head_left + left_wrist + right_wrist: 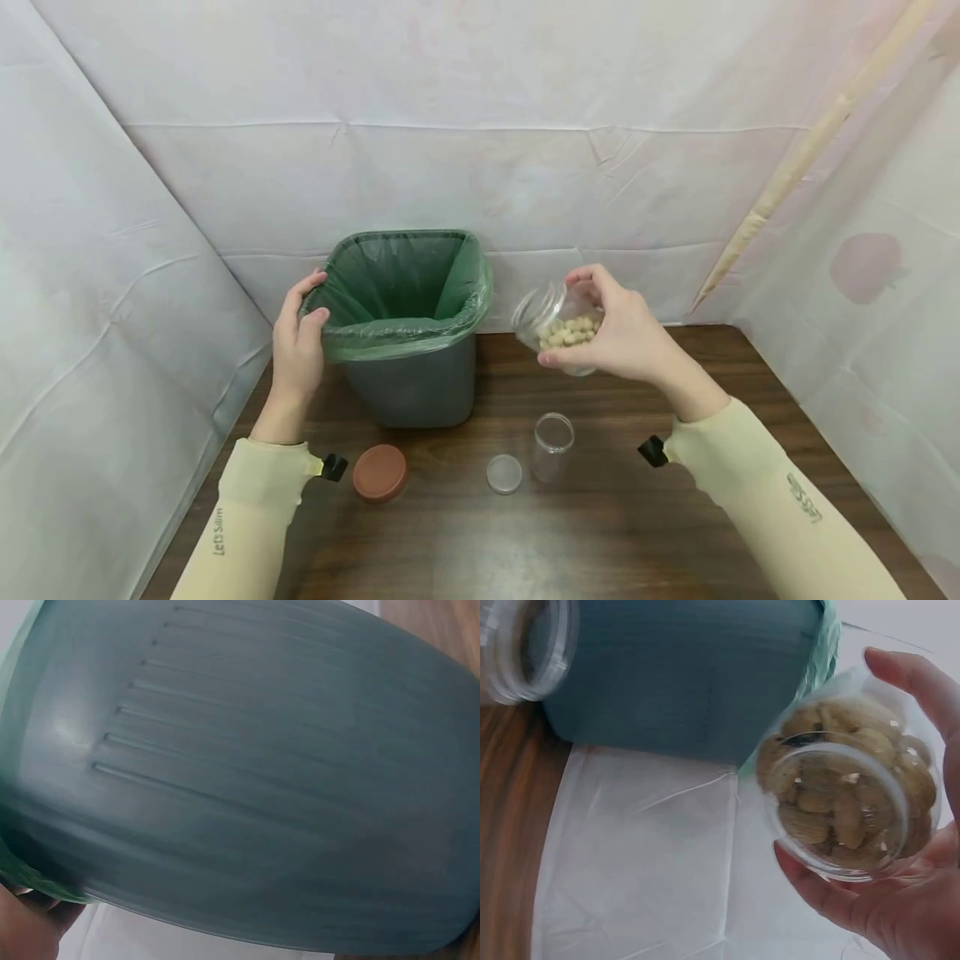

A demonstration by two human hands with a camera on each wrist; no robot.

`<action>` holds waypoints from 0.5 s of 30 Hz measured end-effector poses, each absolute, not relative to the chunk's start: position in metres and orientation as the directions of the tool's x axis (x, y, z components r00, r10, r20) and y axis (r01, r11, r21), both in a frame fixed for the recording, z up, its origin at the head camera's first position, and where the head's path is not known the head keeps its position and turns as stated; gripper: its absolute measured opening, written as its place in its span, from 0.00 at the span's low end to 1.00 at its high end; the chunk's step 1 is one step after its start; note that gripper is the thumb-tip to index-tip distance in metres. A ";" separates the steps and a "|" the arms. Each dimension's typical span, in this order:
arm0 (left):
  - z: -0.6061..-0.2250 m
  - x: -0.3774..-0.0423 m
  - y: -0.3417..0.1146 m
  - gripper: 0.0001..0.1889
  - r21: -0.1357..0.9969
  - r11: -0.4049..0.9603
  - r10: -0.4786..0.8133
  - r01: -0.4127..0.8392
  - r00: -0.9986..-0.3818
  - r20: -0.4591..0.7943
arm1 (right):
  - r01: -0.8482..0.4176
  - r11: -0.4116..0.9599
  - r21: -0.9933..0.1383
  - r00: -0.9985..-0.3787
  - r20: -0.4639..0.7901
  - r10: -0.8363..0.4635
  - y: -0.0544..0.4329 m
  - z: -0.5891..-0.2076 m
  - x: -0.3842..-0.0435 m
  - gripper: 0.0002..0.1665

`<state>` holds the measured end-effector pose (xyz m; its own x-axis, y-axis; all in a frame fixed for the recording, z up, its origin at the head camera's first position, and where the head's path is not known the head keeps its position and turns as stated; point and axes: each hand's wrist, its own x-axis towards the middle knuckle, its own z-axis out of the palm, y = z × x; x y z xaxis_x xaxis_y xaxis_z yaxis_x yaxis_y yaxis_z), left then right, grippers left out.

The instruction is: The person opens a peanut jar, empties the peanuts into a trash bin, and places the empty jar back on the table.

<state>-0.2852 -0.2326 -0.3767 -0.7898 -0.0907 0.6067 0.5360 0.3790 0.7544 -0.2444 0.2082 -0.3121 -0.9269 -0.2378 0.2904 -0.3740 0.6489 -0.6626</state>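
My right hand point(618, 333) grips a clear jar point(540, 312), its fingers and thumb on opposite sides. The jar hangs above the table, tilted with its uncapped mouth toward the bin. Peanuts in their shells point(847, 802) lie heaped inside it, seen through the jar's base in the right wrist view. At the left stands a grey trash bin point(420, 392) with a green plastic liner point(397, 333) folded over its rim. My left hand point(297, 342) holds the bin's left rim over the liner; in the left wrist view the bin's ribbed side point(262, 772) hides most of it.
A second clear jar point(553, 450) stands uncapped on the dark wooden table point(637, 525), beside a small translucent lid point(504, 474). An orange-brown lid point(379, 473) lies in front of the bin. White sheeting point(525, 183) hangs behind and at both sides.
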 end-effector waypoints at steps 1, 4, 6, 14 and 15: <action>-0.377 -0.285 -0.232 0.27 0.754 0.374 -0.097 0.539 -0.786 0.610 | -0.365 0.647 -0.669 -0.930 0.288 -0.227 0.207 -0.307 -0.249 0.60; -0.378 -0.287 -0.229 0.27 0.751 0.366 -0.123 0.550 -0.771 0.625 | -0.349 0.638 -0.686 -0.936 0.289 -0.202 0.203 -0.292 -0.264 0.59; -0.378 -0.288 -0.227 0.27 0.751 0.360 -0.144 0.554 -0.762 0.631 | -0.348 0.620 -0.703 -0.936 0.293 -0.194 0.201 -0.283 -0.272 0.58; -0.381 -0.288 -0.216 0.31 0.779 0.296 -0.255 0.552 -0.740 0.622 | -0.362 0.481 -0.799 -0.932 0.288 -0.221 0.185 -0.263 -0.297 0.54; -0.381 -0.288 -0.215 0.31 0.779 0.290 -0.263 0.556 -0.736 0.623 | -0.367 0.482 -0.796 -0.929 0.293 -0.225 0.183 -0.262 -0.299 0.54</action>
